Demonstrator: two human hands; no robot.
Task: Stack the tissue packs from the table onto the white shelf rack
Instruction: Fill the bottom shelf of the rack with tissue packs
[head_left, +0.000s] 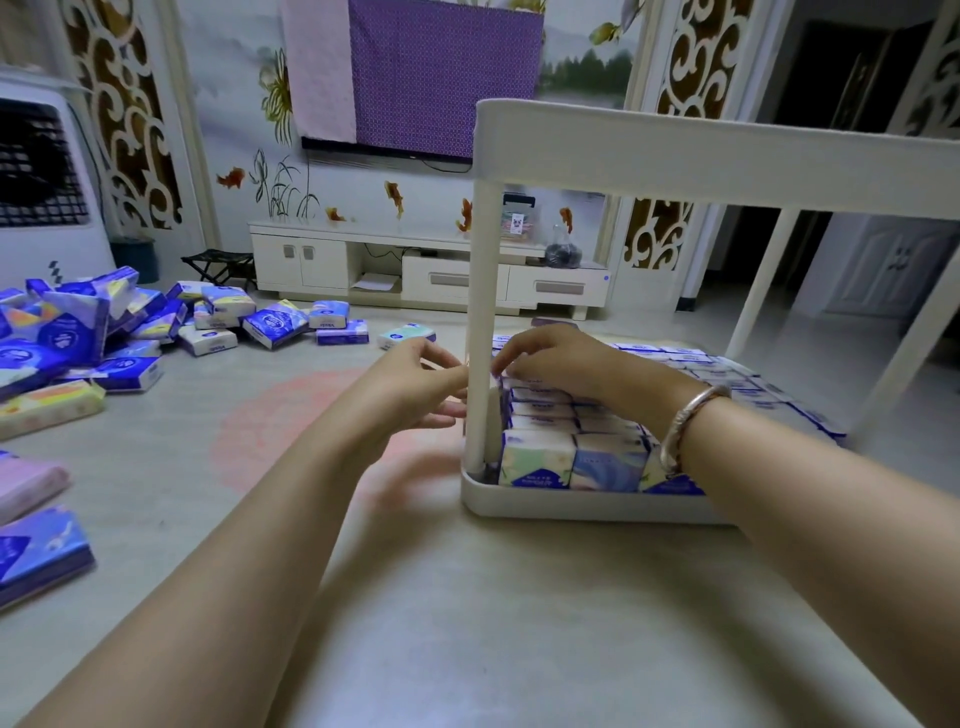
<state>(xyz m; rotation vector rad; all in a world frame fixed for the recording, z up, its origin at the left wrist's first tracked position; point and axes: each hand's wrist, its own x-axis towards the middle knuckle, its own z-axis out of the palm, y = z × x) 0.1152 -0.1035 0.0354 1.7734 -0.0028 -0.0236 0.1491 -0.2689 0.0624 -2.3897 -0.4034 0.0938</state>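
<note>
Head view: nearest us, the white shelf rack (582, 506) stands on the desk (467, 597), its bottom tray filled with upright tissue packs (540, 460). Our right hand (558, 361) rests on those packs, fingers curled over their tops. Our left hand (415, 384), fingers loosely spread, touches the rack's post (483, 312). Farther left, loose tissue packs (218, 322) lie scattered.

1. The room is a little dim, with soft, even light and a cool blue-purple tint.
2. Soft shadows lie on the surface (467, 597) under both arms.
3. The left hand (415, 387) looks a bit blurry at its fingers.
4. The wide lens bends straight things near the edges, like the white rack (727, 161).
5. Nothing shines with hard glare.
</note>
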